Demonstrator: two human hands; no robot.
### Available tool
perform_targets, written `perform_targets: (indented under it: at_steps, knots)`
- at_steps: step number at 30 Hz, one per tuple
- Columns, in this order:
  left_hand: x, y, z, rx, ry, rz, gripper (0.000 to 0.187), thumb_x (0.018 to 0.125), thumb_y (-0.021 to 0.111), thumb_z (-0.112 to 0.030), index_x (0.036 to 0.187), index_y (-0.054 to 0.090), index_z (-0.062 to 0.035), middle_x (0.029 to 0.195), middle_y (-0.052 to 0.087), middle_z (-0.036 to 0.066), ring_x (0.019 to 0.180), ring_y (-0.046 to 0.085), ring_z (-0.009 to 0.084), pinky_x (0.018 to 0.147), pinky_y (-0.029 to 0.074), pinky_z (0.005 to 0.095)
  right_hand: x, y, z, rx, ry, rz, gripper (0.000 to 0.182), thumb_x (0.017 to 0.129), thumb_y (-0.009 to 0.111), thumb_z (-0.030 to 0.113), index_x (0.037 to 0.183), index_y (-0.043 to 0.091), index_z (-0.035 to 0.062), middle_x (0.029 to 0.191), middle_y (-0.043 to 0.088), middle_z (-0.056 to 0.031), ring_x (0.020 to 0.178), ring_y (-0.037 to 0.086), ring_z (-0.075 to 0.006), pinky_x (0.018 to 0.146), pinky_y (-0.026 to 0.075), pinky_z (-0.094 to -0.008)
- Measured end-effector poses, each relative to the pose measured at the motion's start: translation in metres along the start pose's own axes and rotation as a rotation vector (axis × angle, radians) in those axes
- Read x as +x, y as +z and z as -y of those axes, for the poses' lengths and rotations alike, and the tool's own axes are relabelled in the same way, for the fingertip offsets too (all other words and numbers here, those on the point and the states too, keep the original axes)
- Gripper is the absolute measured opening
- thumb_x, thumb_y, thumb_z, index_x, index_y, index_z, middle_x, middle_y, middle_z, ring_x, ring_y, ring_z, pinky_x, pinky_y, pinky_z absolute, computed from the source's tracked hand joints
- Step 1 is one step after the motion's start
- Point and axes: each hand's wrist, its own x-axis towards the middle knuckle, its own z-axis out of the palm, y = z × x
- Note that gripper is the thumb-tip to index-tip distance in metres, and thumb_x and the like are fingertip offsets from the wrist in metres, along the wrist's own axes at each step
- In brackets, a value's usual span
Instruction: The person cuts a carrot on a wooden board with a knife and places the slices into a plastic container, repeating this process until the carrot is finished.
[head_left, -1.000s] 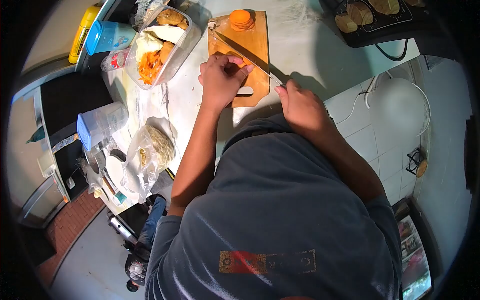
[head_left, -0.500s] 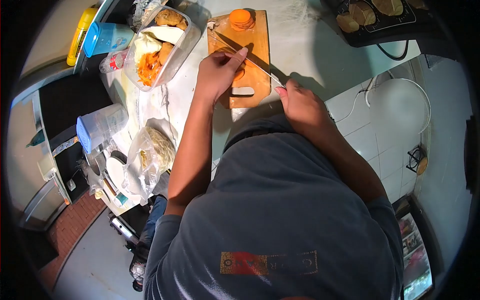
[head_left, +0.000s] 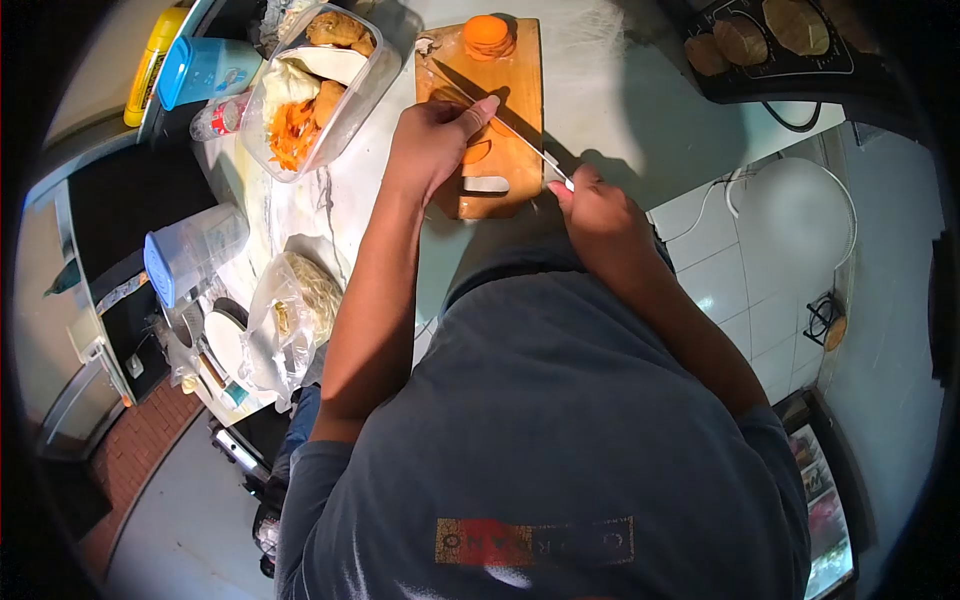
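Observation:
A wooden cutting board (head_left: 520,80) with a handle slot lies on the counter. On its far end rests a stack of round carrot slices (head_left: 488,38). My right hand (head_left: 606,218) is closed around the white handle of a knife (head_left: 520,138), whose blade runs diagonally across the board. My left hand (head_left: 432,145) is curled over the board, pressing on carrot (head_left: 477,152), its thumb close to the blade. Most of the left fingertips are hidden behind the hand. Thin orange pieces show beside and under it.
Left of the board stands a clear container (head_left: 345,135) with shredded carrot and other food. Blue-lidded containers (head_left: 160,270), a plastic bag (head_left: 280,320) and a bottle (head_left: 220,118) are farther left. A black stove-like appliance (head_left: 770,60) sits at upper right.
The view has shifted slightly. My right hand and the knife handle have moved a little, with the blade still beside my left thumb. Both hands keep their grips.

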Motion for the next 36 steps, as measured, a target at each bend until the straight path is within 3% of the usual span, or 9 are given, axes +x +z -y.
perform_targets:
  at_steps: [9,11,15,17,20,24,26,29,36]
  knots:
    - [-0.002,0.001,0.001,0.066,-0.019,0.029,0.046,0.082,0.073,-0.04,0.085,0.066,0.0051,0.074,0.064,0.007,0.065,0.056,0.011,0.063,0.046,0.0252,0.001,0.003,-0.003,0.011,0.01,0.015,0.031,0.095,0.052,0.029,0.092,0.047,-0.001,0.077,0.063,-0.0249,0.075,0.062,-0.0446,0.066,0.05,-0.0516]
    - [0.004,0.0,0.028,-0.087,0.15,0.055,0.038,0.084,0.073,-0.033,0.087,0.063,0.0034,0.073,0.063,0.005,0.065,0.055,0.0089,0.061,0.045,0.0235,-0.001,0.003,-0.003,0.002,0.003,0.023,0.029,0.095,0.052,0.028,0.094,0.047,-0.001,0.078,0.063,-0.0255,0.076,0.062,-0.0444,0.067,0.05,-0.0515]
    - [0.006,-0.006,0.051,-0.013,0.332,0.101,0.032,0.084,0.073,-0.025,0.092,0.061,0.0032,0.075,0.062,0.005,0.067,0.055,0.0072,0.062,0.045,0.0225,0.0,0.004,-0.002,0.015,0.017,0.03,0.028,0.095,0.052,0.027,0.093,0.047,-0.0008,0.079,0.064,-0.026,0.077,0.062,-0.0446,0.067,0.05,-0.0511]
    - [0.002,0.005,0.045,0.115,0.3,-0.105,0.023,0.076,0.076,-0.021,0.084,0.067,-0.0015,0.075,0.064,0.007,0.069,0.06,0.0175,0.066,0.048,0.0314,0.001,0.003,-0.001,0.011,0.007,0.027,0.028,0.094,0.053,0.026,0.093,0.047,-0.0012,0.077,0.063,-0.0261,0.076,0.062,-0.0448,0.066,0.05,-0.0505]
    - [-0.002,0.013,0.04,0.362,0.393,-0.24,0.023,0.073,0.076,-0.023,0.084,0.068,-0.0053,0.08,0.065,0.009,0.08,0.059,0.0234,0.075,0.046,0.036,0.002,0.002,-0.004,0.014,-0.025,0.021,0.028,0.094,0.053,0.026,0.092,0.047,-0.0017,0.077,0.063,-0.0262,0.076,0.062,-0.045,0.066,0.05,-0.0502]
    - [-0.003,0.011,0.035,0.29,0.301,-0.19,0.023,0.073,0.075,-0.026,0.084,0.069,-0.007,0.085,0.064,0.009,0.09,0.056,0.0255,0.083,0.042,0.0366,0.0,-0.004,-0.011,-0.007,-0.035,0.004,0.029,0.094,0.054,0.026,0.092,0.046,-0.0022,0.075,0.063,-0.026,0.075,0.062,-0.0448,0.065,0.05,-0.0503]
    - [-0.004,0.012,0.035,0.349,0.292,-0.207,0.023,0.073,0.075,-0.027,0.084,0.07,-0.0077,0.087,0.064,0.009,0.093,0.054,0.0271,0.085,0.042,0.0369,-0.002,-0.009,-0.01,-0.055,0.044,0.122,0.031,0.094,0.053,0.028,0.095,0.05,-0.003,0.088,0.065,-0.0244,0.084,0.064,-0.0423,0.072,0.052,-0.0473]
    - [-0.002,0.012,0.037,0.291,0.262,-0.187,0.022,0.073,0.075,-0.027,0.084,0.07,-0.0087,0.088,0.064,0.009,0.094,0.054,0.0281,0.086,0.041,0.0382,0.006,-0.001,-0.009,-0.031,-0.054,0.007,0.031,0.094,0.054,0.028,0.092,0.046,-0.0016,0.075,0.062,-0.0264,0.075,0.062,-0.0446,0.065,0.05,-0.0506]
    - [-0.004,0.012,0.036,0.342,0.273,-0.21,0.024,0.073,0.075,-0.028,0.085,0.07,-0.0078,0.088,0.063,0.01,0.092,0.055,0.0271,0.085,0.042,0.0379,0.007,-0.013,-0.003,-0.087,0.057,0.089,0.032,0.095,0.052,0.03,0.093,0.047,-0.0015,0.078,0.063,-0.0265,0.077,0.062,-0.0452,0.068,0.049,-0.0514]
